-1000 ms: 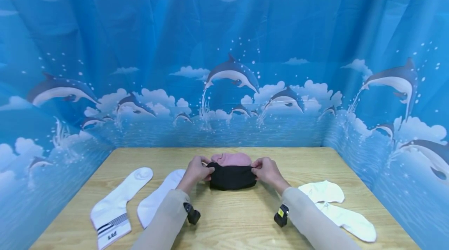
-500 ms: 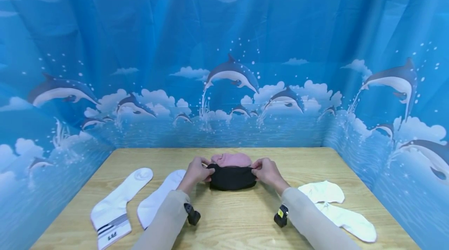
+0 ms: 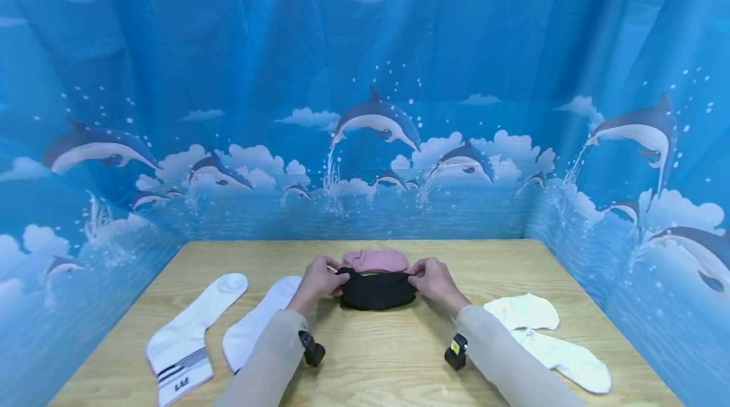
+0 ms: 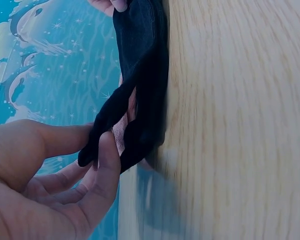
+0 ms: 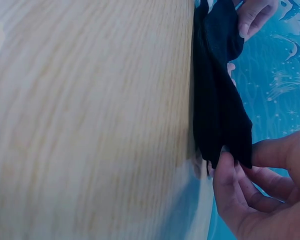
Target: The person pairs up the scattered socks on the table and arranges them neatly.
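Note:
A black sock (image 3: 379,291) stretches sideways between both hands at the middle of the table, low over the wood. My left hand (image 3: 319,277) pinches its left end between thumb and fingers; in the left wrist view, the cloth (image 4: 110,110) parts into two layers near this grip. At the opposite end, my right hand (image 3: 436,279) pinches the fabric, and the right wrist view shows the black sock (image 5: 220,95) hanging from thumb and fingertips. Just behind it lies a pink sock (image 3: 376,260), its near side partly covered by the black one.
On the left lie a white sock with dark stripes (image 3: 191,337) and another white sock (image 3: 256,324), the latter partly behind my left sleeve. Two short off-white socks (image 3: 527,312) lie at the right beside my right forearm. A blue dolphin-print curtain (image 3: 365,90) surrounds the table's (image 3: 376,362) back and sides.
The black sock's upper edge has sagged a little in the middle, baring a thin strip between it and the pink sock. Both hands keep their places.

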Action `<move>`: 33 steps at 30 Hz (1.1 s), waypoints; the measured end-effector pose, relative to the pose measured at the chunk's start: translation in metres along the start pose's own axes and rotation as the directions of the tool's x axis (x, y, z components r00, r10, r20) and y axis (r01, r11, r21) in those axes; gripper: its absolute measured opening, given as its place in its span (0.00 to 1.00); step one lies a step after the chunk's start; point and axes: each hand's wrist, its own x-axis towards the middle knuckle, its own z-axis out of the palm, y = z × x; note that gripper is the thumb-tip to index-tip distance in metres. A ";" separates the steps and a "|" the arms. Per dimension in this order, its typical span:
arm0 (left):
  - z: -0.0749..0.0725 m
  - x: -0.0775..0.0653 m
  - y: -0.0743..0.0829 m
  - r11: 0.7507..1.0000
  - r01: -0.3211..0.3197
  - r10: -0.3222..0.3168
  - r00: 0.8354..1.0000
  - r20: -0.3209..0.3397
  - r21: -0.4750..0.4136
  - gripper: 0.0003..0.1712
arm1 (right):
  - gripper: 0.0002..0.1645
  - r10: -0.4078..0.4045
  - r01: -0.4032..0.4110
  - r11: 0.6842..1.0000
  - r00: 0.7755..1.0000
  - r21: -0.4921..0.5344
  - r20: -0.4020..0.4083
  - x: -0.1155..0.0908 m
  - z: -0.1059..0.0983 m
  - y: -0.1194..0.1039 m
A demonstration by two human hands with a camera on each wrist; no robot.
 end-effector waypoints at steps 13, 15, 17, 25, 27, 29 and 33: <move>-0.001 0.005 -0.007 1.000 0.025 -0.025 1.000 -0.002 -0.016 0.14 | 0.04 -0.004 0.004 1.000 1.000 -0.011 -0.007 0.000 0.001 -0.003; -0.001 0.005 -0.007 0.999 0.027 -0.027 1.000 -0.001 -0.021 0.14 | 0.04 -0.007 0.006 1.000 1.000 -0.015 -0.010 -0.001 0.001 -0.003; -0.001 0.006 -0.007 0.999 0.028 -0.028 1.000 0.000 -0.024 0.14 | 0.04 -0.009 0.008 1.000 1.000 -0.017 -0.013 0.000 0.001 -0.003; -0.002 0.007 -0.007 0.998 0.060 -0.060 0.998 -0.004 -0.031 0.14 | 0.04 -0.018 0.018 1.000 1.000 -0.013 -0.023 0.001 0.003 -0.003; -0.002 0.007 -0.007 0.997 0.067 -0.067 0.998 -0.008 -0.035 0.14 | 0.05 -0.018 0.018 1.000 1.000 -0.014 -0.024 0.001 0.003 -0.002; -0.002 0.006 -0.007 0.997 0.068 -0.068 0.998 -0.012 -0.036 0.14 | 0.05 -0.018 0.018 1.000 0.999 -0.015 -0.026 0.002 0.004 -0.002; -0.002 0.005 -0.008 0.998 0.057 -0.058 0.998 -0.020 -0.033 0.13 | 0.05 -0.019 0.019 1.000 0.999 -0.022 -0.025 0.002 0.005 -0.001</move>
